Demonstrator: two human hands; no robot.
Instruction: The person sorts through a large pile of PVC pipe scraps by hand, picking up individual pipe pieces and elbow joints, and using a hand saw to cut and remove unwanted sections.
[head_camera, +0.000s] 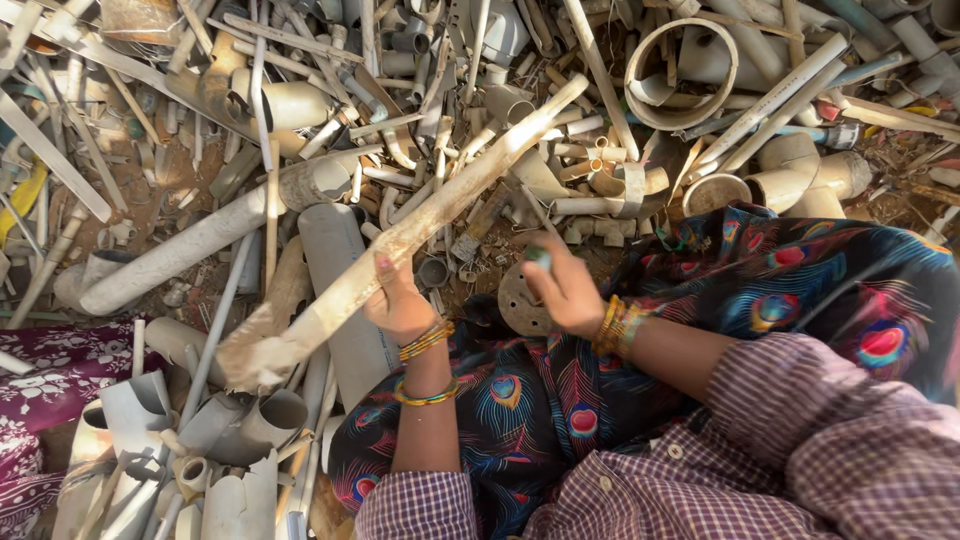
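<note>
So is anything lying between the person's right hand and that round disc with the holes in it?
Nothing visible does. The right hand sits directly over the round perforated disc, with a small dark object pinched in its fingers. The left hand grips a long split pipe strip off to the side.

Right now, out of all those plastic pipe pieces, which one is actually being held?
The long flat split strip, running diagonally across the heap: the left hand grips its middle. The other pipes lie loose.
</note>
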